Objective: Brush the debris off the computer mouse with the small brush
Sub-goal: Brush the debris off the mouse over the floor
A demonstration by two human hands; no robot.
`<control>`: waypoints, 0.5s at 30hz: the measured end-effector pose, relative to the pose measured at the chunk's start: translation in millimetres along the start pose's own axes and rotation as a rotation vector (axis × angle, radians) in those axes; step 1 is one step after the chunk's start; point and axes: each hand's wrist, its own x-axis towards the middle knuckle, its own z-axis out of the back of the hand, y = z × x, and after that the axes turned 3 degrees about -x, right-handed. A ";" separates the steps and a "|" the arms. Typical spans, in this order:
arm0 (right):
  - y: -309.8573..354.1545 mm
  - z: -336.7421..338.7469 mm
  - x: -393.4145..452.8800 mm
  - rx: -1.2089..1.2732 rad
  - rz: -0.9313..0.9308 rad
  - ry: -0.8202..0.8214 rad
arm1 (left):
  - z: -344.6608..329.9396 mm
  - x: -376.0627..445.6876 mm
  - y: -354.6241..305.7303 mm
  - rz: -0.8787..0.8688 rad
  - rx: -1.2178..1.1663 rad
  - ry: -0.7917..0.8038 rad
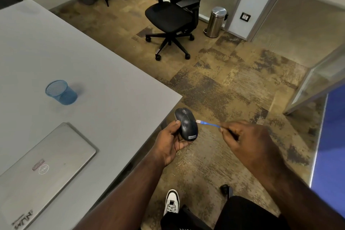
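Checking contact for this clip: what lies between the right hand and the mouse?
In the head view, only the small blue brush spans that gap: right hand pinches its handle, bristles reaching the mouse, which the left hand holds.

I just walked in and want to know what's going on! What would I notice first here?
First you'd spot the two hands in the middle: the left hand holds a dark computer mouse just off the table's corner, while the right hand pinches a small blue brush whose tip touches the mouse's side. Next, the blue mesh cup on the grey table, above a closed silver laptop.
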 end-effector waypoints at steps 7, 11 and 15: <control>7.0 -11.7 13.1 -0.001 0.031 0.098 | -11.4 -5.3 2.7 0.033 0.035 0.044; 4.9 -12.7 34.2 0.020 -0.036 0.015 | -12.2 -8.9 4.5 0.050 0.048 0.057; 2.4 -8.4 43.4 0.115 -0.095 -0.007 | -11.4 -10.6 6.3 0.060 0.061 0.064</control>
